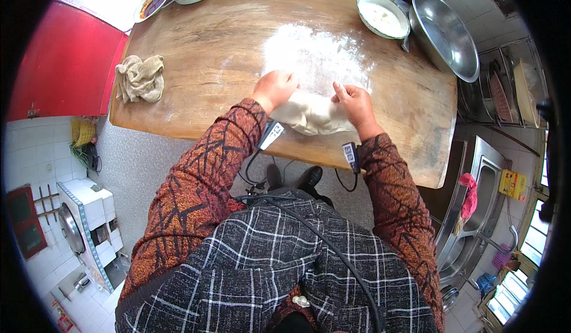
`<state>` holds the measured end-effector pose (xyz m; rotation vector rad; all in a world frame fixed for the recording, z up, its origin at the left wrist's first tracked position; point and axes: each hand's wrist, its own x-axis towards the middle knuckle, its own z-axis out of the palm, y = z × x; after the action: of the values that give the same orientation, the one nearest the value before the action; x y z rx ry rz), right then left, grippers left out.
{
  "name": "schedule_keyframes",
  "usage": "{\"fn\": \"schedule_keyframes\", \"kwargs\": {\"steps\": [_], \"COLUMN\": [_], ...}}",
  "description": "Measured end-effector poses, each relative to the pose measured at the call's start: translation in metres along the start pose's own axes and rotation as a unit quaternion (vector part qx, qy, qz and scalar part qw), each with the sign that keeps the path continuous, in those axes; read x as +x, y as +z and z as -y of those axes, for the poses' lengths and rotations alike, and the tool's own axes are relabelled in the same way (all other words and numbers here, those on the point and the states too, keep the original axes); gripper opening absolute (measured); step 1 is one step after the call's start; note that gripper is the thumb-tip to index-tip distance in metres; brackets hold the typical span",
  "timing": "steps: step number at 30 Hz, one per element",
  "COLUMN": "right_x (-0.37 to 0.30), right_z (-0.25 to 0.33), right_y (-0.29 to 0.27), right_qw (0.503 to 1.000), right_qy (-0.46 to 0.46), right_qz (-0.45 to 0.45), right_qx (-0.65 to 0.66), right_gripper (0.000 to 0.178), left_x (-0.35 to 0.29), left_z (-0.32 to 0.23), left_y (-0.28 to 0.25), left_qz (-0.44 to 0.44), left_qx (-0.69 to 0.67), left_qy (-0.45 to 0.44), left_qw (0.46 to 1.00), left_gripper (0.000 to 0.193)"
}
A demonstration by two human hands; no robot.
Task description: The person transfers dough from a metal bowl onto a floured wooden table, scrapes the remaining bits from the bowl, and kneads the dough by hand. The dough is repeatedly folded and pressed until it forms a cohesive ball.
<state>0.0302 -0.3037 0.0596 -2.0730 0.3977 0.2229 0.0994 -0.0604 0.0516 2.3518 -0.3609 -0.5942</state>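
Dough [316, 118] (probably soft) is best held by its edge, pinched in the right hand [357, 103], left hand [275, 88] curled, hold unclear.

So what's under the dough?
Wooden table shows around the dough, with loose flour beyond its far side. Directly beneath, the dough covers everything, so whether flour lies there can't be seen.
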Motion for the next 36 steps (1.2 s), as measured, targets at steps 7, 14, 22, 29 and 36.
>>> {"fn": "schedule_keyframes", "kwargs": {"steps": [7, 14, 22, 29, 36], "right_x": [-0.095, -0.031, 0.024, 0.058, 0.029], "right_z": [0.007, 0.001, 0.023, 0.011, 0.041], "right_y": [0.074, 0.066, 0.063, 0.072, 0.033], "right_qw": [0.891, 0.882, 0.899, 0.893, 0.991], "right_qy": [-0.320, -0.339, -0.310, -0.276, -0.002], "right_qz": [-0.105, -0.057, -0.107, -0.168, 0.072], "right_qx": [-0.305, -0.322, -0.291, -0.314, -0.109], "right_gripper": [0.046, 0.045, 0.015, 0.033, 0.050], "left_x": [-0.105, -0.077, -0.015, 0.016, -0.006], "left_z": [0.039, 0.044, 0.035, 0.035, 0.048], "left_y": [0.047, 0.052, 0.025, 0.019, -0.002], "left_qz": [-0.215, -0.231, -0.234, -0.265, -0.084], "left_qx": [0.120, 0.166, 0.134, 0.095, -0.143], "left_qy": [0.202, 0.176, 0.143, 0.123, -0.006], "left_qw": [0.948, 0.942, 0.952, 0.952, 0.986], "left_gripper": [0.040, 0.042, 0.022, 0.025, 0.035]}}
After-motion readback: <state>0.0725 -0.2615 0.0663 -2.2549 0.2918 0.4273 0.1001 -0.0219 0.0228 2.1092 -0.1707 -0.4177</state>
